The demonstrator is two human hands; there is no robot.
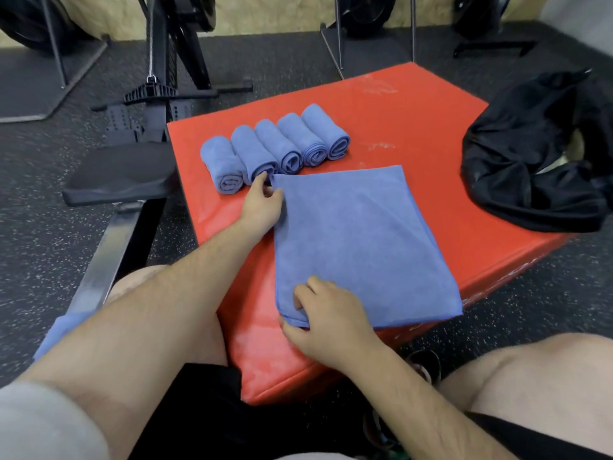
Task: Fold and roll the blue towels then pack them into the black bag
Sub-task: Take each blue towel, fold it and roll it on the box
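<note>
Working on one blue towel [361, 240], spread flat and seemingly doubled over, across the near part of the red padded box [414, 121], near edge drooping just over the box's front. Pinching its far left corner with the left hand [262, 207], fingers curled in tight. Gripping its near left corner with the right hand [328, 323], thumb tucked under the cloth, bent fingers on top. Judging by that hold along the left edge, about to fold once more or start the roll.

Just beyond the left hand, a row of five rolled towels [275, 147], side by side and touching, the second roll's end at or against the fingertips. Well apart, on the right end of the box, the black bag [537, 161], slumped, with its mouth hard to make out. Off the box, beside the left knee, a strip of blue cloth [56, 333], likely another towel. Farther out, a rowing machine seat [122, 174] and speckled rubber floor [547, 293].

Risks from here:
- Nudging the nearest rolls loose when lifting the far corner, given how close the left hand sits.
- Dragging the drooping edge off the box and losing the square.
- Rolling slack and ending with a crooked roll, prone to springing open.
- Struggling to load so limp a bag.
</note>
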